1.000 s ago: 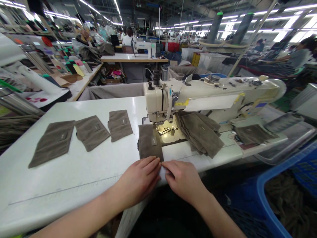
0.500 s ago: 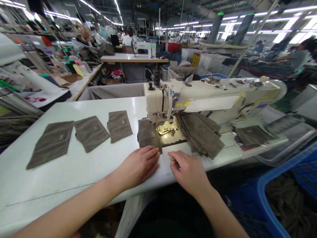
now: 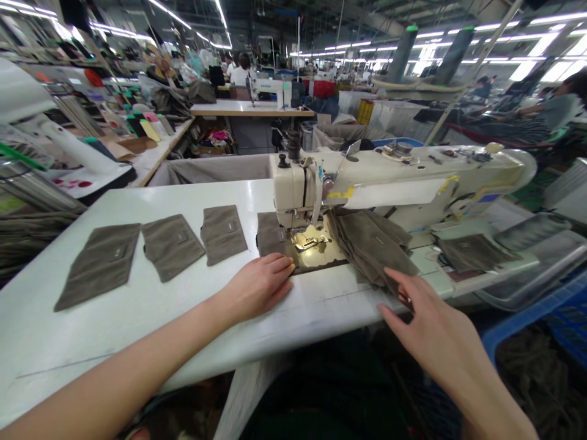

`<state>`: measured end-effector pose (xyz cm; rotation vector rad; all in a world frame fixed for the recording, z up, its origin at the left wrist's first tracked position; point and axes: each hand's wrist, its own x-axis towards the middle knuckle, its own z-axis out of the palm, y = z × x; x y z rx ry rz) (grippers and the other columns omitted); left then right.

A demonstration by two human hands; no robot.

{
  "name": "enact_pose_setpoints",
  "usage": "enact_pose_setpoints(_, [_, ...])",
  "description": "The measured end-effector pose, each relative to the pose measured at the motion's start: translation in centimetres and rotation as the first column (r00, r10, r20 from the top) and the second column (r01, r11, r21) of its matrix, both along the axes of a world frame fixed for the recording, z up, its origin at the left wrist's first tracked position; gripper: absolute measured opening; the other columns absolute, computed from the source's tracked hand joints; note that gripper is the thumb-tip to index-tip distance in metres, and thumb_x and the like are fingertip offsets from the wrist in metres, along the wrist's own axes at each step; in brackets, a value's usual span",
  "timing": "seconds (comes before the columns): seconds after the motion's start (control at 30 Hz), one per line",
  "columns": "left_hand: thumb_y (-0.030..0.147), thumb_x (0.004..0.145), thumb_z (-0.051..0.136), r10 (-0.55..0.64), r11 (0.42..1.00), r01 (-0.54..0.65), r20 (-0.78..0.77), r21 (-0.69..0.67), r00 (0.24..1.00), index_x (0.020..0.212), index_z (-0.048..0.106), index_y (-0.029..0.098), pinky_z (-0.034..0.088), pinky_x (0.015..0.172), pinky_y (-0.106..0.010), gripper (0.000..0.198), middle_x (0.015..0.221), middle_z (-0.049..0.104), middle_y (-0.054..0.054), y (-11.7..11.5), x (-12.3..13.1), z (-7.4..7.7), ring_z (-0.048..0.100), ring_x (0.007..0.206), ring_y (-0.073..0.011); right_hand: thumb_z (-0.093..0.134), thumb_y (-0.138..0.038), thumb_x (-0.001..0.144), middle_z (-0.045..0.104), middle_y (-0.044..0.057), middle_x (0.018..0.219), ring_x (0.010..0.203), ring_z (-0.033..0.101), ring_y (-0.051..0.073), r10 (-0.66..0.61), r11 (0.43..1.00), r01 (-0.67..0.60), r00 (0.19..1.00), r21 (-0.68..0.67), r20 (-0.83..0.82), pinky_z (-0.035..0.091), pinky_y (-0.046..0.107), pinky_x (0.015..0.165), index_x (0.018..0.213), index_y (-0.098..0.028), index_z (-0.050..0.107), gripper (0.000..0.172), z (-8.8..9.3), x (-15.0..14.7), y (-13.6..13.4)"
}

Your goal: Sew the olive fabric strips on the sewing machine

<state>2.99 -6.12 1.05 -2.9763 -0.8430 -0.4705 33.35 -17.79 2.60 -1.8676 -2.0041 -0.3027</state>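
Observation:
My left hand [image 3: 259, 284] lies flat on the white table [image 3: 151, 311], fingers together, fingertips pressing the near edge of a grey-brown fabric piece [image 3: 268, 235] that sits left of the presser foot [image 3: 306, 240] of the cream sewing machine [image 3: 389, 177]. My right hand [image 3: 431, 327] is open with fingers stretched out, reaching to the near corner of a stack of grey-brown fabric pieces [image 3: 371, 247] to the right of the needle. It holds nothing.
Three finished fabric pieces [image 3: 167, 244] lie in a row on the table's left. Another piece [image 3: 472, 252] rests on a side tray at right, above a blue bin [image 3: 536, 318]. Other sewing stations and people are behind.
The left hand has slid the fabric piece away from me, up beside the presser foot. The right hand left that piece and moved right to the stack.

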Motion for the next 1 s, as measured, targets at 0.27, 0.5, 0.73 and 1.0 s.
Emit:
enact_pose_setpoints(0.27, [0.026,0.1,0.046,0.026,1.0,-0.026,0.006,-0.009,1.0,0.113,0.068,0.013,0.058,0.091,-0.041,0.029,0.112,0.07,-0.014,1.6,-0.1,0.1,0.064,0.107,-0.0256,0.047,-0.024,0.095,0.068,0.007,0.105,0.081,0.07,0.023,0.014,1.0,-0.014,1.0,0.013,0.015,0.053,0.033,0.06,0.123,-0.02,0.058,0.03,-1.3,1.3,0.5])
enact_pose_setpoints(0.5, [0.029,0.101,0.044,0.031,0.999,-0.031,0.012,0.012,0.999,0.11,0.069,0.012,0.058,0.089,-0.04,0.032,0.111,0.07,-0.013,3.3,-0.2,0.1,0.064,0.105,-0.0255,0.048,-0.026,0.1,0.068,0.004,0.091,0.077,0.068,0.018,0.051,0.99,-0.05,0.999,0.131,-0.001,0.049,0.029,0.063,0.112,-0.019,0.063,0.02,-0.6,1.1,0.9])
enact_pose_setpoints(0.73, [0.028,0.1,0.045,0.071,0.997,-0.071,-0.011,-0.008,0.997,0.112,0.069,0.012,0.057,0.093,-0.041,0.031,0.115,0.069,-0.013,4.6,-0.3,0.3,0.064,0.108,-0.0261,0.054,-0.028,0.099,0.064,0.005,0.096,0.083,0.066,0.019,0.032,0.96,-0.03,0.999,0.279,-0.002,0.049,0.029,0.066,0.105,-0.021,0.067,0.016,0.7,1.1,0.8])
enact_pose_setpoints(1.0, [0.028,0.101,0.042,0.064,0.998,-0.064,-0.006,-0.002,0.998,0.111,0.069,0.013,0.055,0.096,-0.042,0.033,0.115,0.069,-0.013,5.3,-0.3,0.5,0.063,0.107,-0.025,0.053,-0.028,0.099,0.069,0.013,0.115,0.095,0.067,0.023,0.066,0.9,0.076,0.949,0.429,-0.307,0.054,0.033,0.074,0.105,-0.019,0.063,0.016,1.3,0.8,1.8])
